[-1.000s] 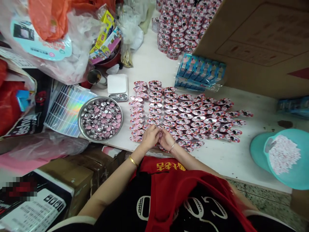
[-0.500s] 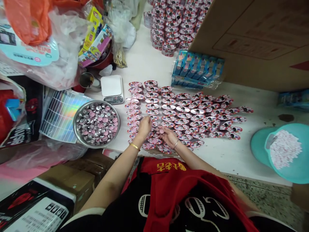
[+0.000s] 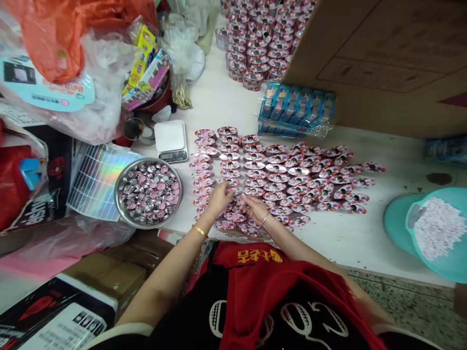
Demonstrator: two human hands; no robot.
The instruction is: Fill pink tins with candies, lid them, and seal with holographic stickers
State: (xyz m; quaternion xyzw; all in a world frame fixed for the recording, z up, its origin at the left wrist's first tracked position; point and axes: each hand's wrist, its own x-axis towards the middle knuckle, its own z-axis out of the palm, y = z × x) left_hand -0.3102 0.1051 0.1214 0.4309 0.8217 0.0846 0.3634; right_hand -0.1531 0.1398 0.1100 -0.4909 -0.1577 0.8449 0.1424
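Rows of small oval printed containers (image 3: 254, 166) stand on the white table, with dark round openings in many tops. Pink discs sit on tops in the leftmost row (image 3: 201, 173). My left hand (image 3: 220, 198) is closed over the second row, fingertips pinched down by a container top; what they hold is hidden. Just right of it, my right hand (image 3: 255, 209) is closed, with a small pink round cap (image 3: 242, 201) at its fingertips. To the left, a steel bowl (image 3: 116, 197) holds a heap of silver and pink caps (image 3: 153, 192).
Behind the bowl stands a white scale (image 3: 170, 136). Plastic bags (image 3: 105, 63) and shiny label sheets (image 3: 100, 182) crowd the left. Blue packaged boxes (image 3: 295, 109), more stacked containers (image 3: 255, 48) and a large carton (image 3: 386, 63) are at the back. A turquoise tub (image 3: 401, 233) stands right.
My left hand has turned slightly, its fingers reaching further forward over the container. My right fingers have closed more around the pink cap. The whole view has shifted slightly.
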